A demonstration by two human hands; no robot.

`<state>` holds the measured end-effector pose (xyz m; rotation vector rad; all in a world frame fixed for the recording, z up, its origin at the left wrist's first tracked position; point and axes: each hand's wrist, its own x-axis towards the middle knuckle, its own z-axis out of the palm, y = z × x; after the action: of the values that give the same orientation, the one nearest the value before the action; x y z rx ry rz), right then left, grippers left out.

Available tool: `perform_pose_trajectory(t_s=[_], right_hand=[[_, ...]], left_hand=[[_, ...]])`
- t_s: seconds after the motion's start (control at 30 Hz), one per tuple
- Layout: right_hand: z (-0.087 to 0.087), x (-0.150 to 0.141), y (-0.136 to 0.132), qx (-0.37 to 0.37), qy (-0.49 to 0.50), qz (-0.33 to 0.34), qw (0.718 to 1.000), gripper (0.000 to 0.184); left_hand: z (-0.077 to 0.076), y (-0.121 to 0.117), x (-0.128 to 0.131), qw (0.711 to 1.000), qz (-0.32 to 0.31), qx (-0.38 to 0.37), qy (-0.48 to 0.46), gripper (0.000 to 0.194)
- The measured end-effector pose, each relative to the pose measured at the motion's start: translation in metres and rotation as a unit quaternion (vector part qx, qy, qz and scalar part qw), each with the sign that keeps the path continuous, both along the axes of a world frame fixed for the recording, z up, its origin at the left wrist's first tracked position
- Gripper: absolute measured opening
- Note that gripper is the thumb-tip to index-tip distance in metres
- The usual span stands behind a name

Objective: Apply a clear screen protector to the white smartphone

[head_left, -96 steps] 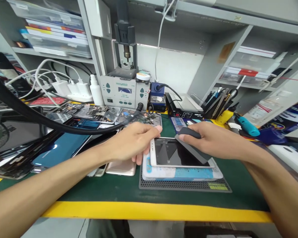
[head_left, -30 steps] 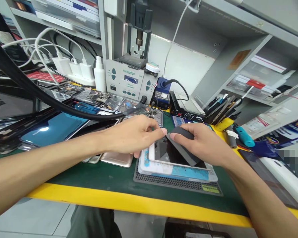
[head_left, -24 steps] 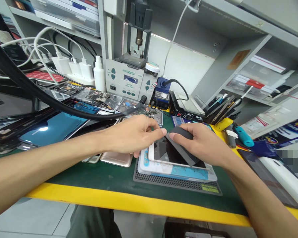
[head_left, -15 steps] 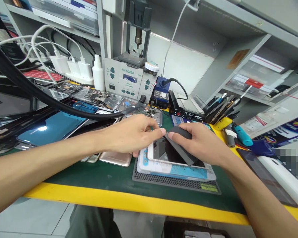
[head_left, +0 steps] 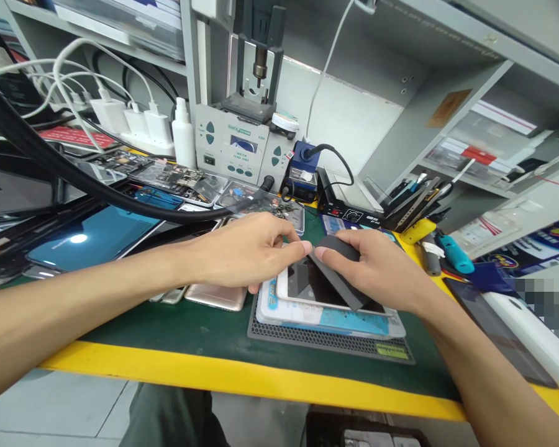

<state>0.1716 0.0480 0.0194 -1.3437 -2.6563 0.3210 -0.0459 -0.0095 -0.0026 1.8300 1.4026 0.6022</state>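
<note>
I was apparently working on the phone (head_left: 302, 287), my right hand (head_left: 377, 264) pinching a grey block (head_left: 342, 276) over it; whether my left hand (head_left: 256, 251) pinched anything, I couldn't tell. The phone lay atop a box (head_left: 338, 321), seeming to need steadying next.

Illumination is bright and diffuse. The blue phone back cover (head_left: 105, 231) shows glare (one compact white spot); the white-framed phone's screen (head_left: 302, 282) mirrors grey shapes. Wide-angle distortion stretches the periphery. A pixelated patch (head_left: 540, 304) obscures detail at right.
</note>
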Motion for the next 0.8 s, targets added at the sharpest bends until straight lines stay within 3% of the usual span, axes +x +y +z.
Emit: perform_pose_trajectory(t_s=[0.8], right_hand=[[-0.0009, 0.0002, -0.0004, 0.006, -0.001, 0.004, 1.000, 0.049]], left_hand=[[0.0021, -0.0009, 0.0007, 1.000, -0.012, 0.015, 0.004, 0.039]])
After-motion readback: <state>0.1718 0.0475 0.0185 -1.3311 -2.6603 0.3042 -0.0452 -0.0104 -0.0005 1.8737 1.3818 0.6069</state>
